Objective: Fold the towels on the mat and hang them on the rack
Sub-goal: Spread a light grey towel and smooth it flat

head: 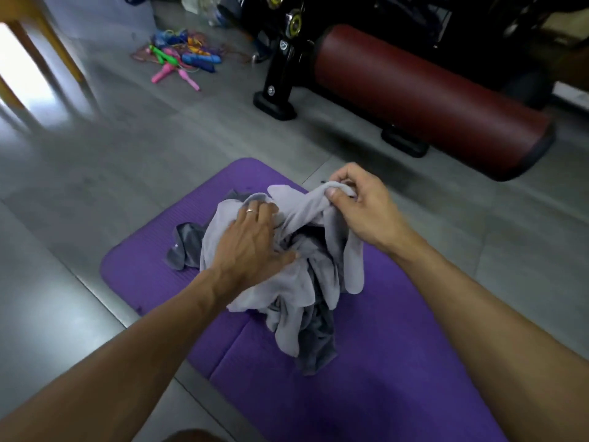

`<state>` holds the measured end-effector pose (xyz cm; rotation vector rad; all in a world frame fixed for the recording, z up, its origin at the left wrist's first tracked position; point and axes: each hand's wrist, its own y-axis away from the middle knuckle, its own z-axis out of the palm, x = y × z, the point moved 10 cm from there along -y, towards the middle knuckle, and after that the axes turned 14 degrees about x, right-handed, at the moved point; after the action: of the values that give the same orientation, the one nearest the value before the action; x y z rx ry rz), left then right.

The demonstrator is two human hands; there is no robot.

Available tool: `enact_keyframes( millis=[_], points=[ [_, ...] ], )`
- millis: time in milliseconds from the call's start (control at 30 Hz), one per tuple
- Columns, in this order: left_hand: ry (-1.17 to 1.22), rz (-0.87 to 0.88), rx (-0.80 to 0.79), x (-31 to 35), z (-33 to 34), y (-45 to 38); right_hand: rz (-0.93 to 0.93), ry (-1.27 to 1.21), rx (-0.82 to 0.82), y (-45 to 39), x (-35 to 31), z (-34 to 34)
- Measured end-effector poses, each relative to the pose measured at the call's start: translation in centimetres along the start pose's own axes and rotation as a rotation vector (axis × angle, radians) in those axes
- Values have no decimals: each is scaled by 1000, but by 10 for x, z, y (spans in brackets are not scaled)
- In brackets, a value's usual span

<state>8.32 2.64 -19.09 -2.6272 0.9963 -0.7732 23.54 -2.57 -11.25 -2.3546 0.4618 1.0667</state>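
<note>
Two towels: a light grey towel [306,250] and a dark grey towel [318,333] are heaped, crumpled, on the purple mat [382,362]
Left hand [251,240]: laid with straight fingers on the light towel
Right hand [360,205]: a raised fold of the light towel is pinched
Mat: spread on the grey floor [95,186]
</note>
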Motion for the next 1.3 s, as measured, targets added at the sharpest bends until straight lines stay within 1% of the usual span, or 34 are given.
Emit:
enact_keyframes(
  millis=[67, 133, 200, 233, 300, 367, 400, 433, 467, 500, 533, 567, 600, 633, 667, 700, 733, 767, 800, 833, 900, 933, 1000, 1067, 1100, 1133, 1200, 1233, 1300],
  points=[
    [-1, -27, -36, 4, 3, -18, -34, -22, 46, -12, -22, -20],
    [-28, 12, -50, 16, 6, -31, -46, -19, 115, -23, -35, -46],
    [-90, 69, 23, 32, 0, -43, -68, 17, 216, -30, -40, -78],
    [-77, 59, 57, 36, -4, -49, -66, 37, 275, -31, -37, -95],
    [84, -83, 49, 37, -3, -63, -9, 39, 368, -28, -23, -123],
    [413, -261, -1, 42, -2, -77, 77, 52, 388, -22, -3, -138],
    [601, -316, -25, 51, -3, -86, 121, 64, 360, -19, 7, -139],
    [753, -317, -45, 65, -7, -96, 155, 86, 298, -15, 13, -135],
    [860, -275, -67, 82, -13, -106, 176, 111, 193, -9, 16, -127],
    [934, -218, -87, 99, -19, -113, 188, 127, 61, -2, 17, -114],
    [959, -166, -105, 113, -22, -119, 203, 143, -67, 6, 18, -101],
    [952, -118, -122, 127, -26, -122, 204, 177, -146, 14, 18, -93],
    [928, -81, -142, 139, -29, -124, 199, 221, -173, 19, 21, -90],
    [917, -54, -169, 149, -31, -125, 192, 276, -123, 20, 21, -97],
    [917, -32, -204, 159, -34, -123, 205, 276, -13, 16, 21, -111],
    [929, -11, -244, 167, -36, -122, 278, 196, 151, 12, 21, -132],
    [925, 17, -279, 174, -36, -119, 389, 40, 318, 12, 25, -154],
    [878, 52, -292, 179, -35, -116, 501, -155, 449, 14, 28, -171],
    [782, 95, -284, 182, -31, -111, 584, -340, 530, 15, 29, -180],
    [644, 133, -252, 180, -22, -106, 622, -430, 547, 14, 27, -183],
    [366, 186, -155, 176, -6, -93, 634, -415, 582, 12, 25, -196],
    [263, 182, -124, 170, 4, -83, 640, -378, 630, 13, 26, -205],
    [91, 130, -133, 150, 27, -60, 648, -336, 761, 20, 30, -233],
    [-2, 70, -152, 129, 43, -46, 641, -313, 879, 32, 37, -267],
    [23, 36, -164, 124, 46, -45, 620, -255, 875, 37, 40, -280],
    [96, 4, -183, 126, 48, -48, 582, -153, 808, 41, 40, -288],
    [292, -38, -258, 147, 46, -58, 467, 53, 606, 47, 37, -292],
    [378, -33, -296, 166, 41, -64, 417, 115, 501, 52, 35, -288],
    [536, 18, -330, 213, 19, -76, 377, 217, 301, 64, 36, -271]
  ],
)
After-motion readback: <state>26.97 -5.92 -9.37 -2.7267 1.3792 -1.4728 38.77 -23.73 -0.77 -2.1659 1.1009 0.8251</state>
